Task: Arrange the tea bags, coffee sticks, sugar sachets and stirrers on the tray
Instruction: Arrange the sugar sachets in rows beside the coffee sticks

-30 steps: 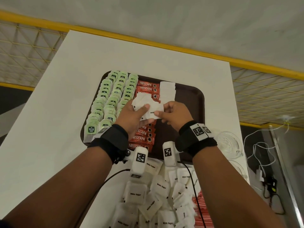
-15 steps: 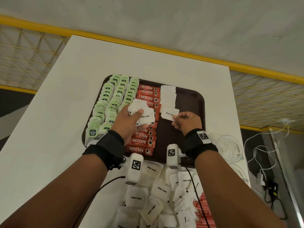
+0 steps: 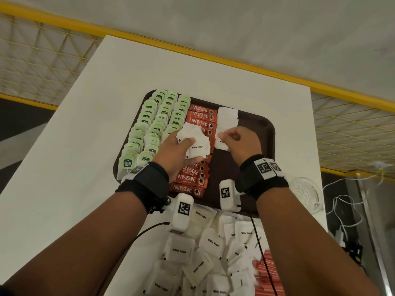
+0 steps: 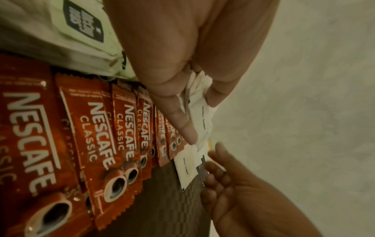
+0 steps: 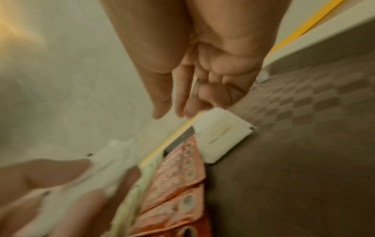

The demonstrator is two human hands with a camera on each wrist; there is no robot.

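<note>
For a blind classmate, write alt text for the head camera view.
Left hand grips a bunch of white sugar sachets; right hand lays one sachet on a brown tray beside Nescafe sticks and green tea bags.

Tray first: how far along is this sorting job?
Roughly halfway. Done: tea bags and coffee sticks fill rows on the tray. In hand: the left hand grips a sugar bundle; the right hand lays one sachet onto a started column. Left: the sugar pile on the table and the red stirrers.

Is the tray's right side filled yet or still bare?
Still bare: right of the sugar sachet column, the tray shows only its brown surface.
</note>
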